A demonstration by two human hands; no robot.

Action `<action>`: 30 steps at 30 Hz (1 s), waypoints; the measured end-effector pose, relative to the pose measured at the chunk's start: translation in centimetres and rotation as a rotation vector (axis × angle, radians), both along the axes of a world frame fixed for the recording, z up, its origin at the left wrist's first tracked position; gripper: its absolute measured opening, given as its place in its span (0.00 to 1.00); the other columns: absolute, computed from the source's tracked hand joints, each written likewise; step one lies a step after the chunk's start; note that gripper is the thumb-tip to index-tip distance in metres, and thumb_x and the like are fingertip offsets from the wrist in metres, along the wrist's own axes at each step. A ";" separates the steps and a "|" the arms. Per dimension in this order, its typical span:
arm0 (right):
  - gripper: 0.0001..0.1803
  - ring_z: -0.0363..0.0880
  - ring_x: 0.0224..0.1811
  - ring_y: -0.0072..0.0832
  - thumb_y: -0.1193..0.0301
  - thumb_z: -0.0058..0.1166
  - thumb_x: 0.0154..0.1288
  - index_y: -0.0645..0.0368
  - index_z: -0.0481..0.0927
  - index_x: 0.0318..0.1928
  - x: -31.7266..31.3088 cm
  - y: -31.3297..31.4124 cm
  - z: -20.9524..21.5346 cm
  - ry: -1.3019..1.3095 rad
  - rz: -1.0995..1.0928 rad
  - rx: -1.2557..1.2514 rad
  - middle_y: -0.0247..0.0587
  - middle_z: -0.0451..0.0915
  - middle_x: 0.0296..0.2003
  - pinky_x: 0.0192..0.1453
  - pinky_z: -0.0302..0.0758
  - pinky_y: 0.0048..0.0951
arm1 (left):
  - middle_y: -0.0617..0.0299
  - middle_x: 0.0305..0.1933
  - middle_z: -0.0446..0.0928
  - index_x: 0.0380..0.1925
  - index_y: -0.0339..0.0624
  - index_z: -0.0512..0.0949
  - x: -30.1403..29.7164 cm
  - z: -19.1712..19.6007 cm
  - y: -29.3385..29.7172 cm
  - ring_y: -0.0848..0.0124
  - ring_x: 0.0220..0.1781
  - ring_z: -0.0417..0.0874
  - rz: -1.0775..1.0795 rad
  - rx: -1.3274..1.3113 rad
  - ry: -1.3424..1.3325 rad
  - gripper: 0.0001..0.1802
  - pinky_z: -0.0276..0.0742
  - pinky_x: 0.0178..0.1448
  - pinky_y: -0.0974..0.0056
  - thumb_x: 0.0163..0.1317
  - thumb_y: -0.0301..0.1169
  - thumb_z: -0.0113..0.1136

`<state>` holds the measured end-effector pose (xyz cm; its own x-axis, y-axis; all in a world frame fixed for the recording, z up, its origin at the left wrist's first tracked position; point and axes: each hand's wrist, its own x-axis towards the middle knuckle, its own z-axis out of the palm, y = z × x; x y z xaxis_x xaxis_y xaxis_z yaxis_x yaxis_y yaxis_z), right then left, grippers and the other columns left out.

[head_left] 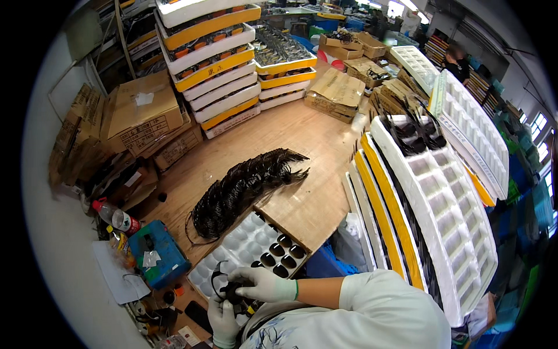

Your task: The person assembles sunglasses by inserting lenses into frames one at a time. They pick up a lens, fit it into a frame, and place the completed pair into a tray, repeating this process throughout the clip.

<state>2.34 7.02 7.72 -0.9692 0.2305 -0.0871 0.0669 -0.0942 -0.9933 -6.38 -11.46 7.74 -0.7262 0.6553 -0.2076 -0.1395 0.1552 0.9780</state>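
My left hand (223,323), in a white glove, is closed on the lower part of a black sunglasses frame (217,278). From the right, my gloved right hand (263,284) grips the same frame, its fingers bent over it. A curved black part of the frame sticks up past the fingers; the rest is hidden by the gloves. Just beyond my hands lies a white tray (235,239) with round hollows, and several dark lenses (279,250) sit in its right part. Farther off, a long heap of black glasses frames (244,189) rests on the wooden table (232,142).
Stacked white and yellow trays (215,75) rise at the back left. Another stack (433,192) on the right bears black glasses in its far compartments. Cardboard boxes (142,110), a blue case (156,250), bottles (121,221) and a phone (199,316) lie leftward.
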 end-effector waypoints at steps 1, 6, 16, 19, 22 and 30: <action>0.24 0.82 0.47 0.24 0.74 0.60 0.68 0.62 0.73 0.64 -0.2 -1.2 0.0 0.052 -0.030 0.021 0.42 0.83 0.52 0.54 0.79 0.28 | 0.56 0.36 0.79 0.52 0.30 0.69 0.0 0.8 -0.8 0.72 0.32 0.81 -0.033 0.006 -0.022 0.19 0.80 0.38 0.68 0.74 0.38 0.52; 0.21 0.83 0.48 0.25 0.72 0.62 0.68 0.63 0.79 0.60 1.5 -6.7 0.4 -0.069 -0.156 -0.059 0.42 0.85 0.48 0.57 0.79 0.30 | 0.58 0.42 0.83 0.52 0.34 0.78 0.9 3.2 -5.1 0.70 0.41 0.81 -0.149 -0.031 -0.006 0.15 0.77 0.46 0.64 0.74 0.32 0.52; 0.18 0.82 0.40 0.23 0.63 0.60 0.70 0.65 0.82 0.51 3.2 -9.9 0.3 0.046 -0.249 0.143 0.40 0.84 0.37 0.46 0.79 0.27 | 0.62 0.36 0.81 0.42 0.34 0.77 2.6 5.6 -9.4 0.75 0.33 0.78 -0.251 0.045 0.012 0.11 0.76 0.39 0.65 0.76 0.32 0.50; 0.22 0.79 0.32 0.19 0.55 0.58 0.73 0.65 0.82 0.44 3.9 -9.1 1.4 -0.063 -0.075 -0.139 0.33 0.81 0.29 0.38 0.77 0.26 | 0.63 0.35 0.81 0.45 0.34 0.78 2.7 5.7 -9.9 0.75 0.32 0.77 -0.338 0.080 0.019 0.11 0.75 0.37 0.66 0.76 0.31 0.51; 0.24 0.75 0.28 0.19 0.52 0.58 0.73 0.65 0.83 0.40 4.2 -8.7 1.6 -0.039 0.048 -0.220 0.31 0.78 0.26 0.32 0.71 0.26 | 0.63 0.35 0.81 0.46 0.34 0.78 2.3 5.6 -10.3 0.75 0.32 0.77 -0.359 0.002 0.068 0.11 0.74 0.37 0.66 0.75 0.31 0.52; 0.25 0.73 0.23 0.19 0.51 0.56 0.74 0.64 0.82 0.37 4.7 -8.5 0.9 -0.064 0.112 -0.302 0.32 0.76 0.22 0.27 0.69 0.25 | 0.62 0.30 0.80 0.43 0.32 0.80 3.0 8.9 -9.4 0.75 0.29 0.76 -0.369 -0.075 0.244 0.12 0.73 0.34 0.64 0.74 0.32 0.54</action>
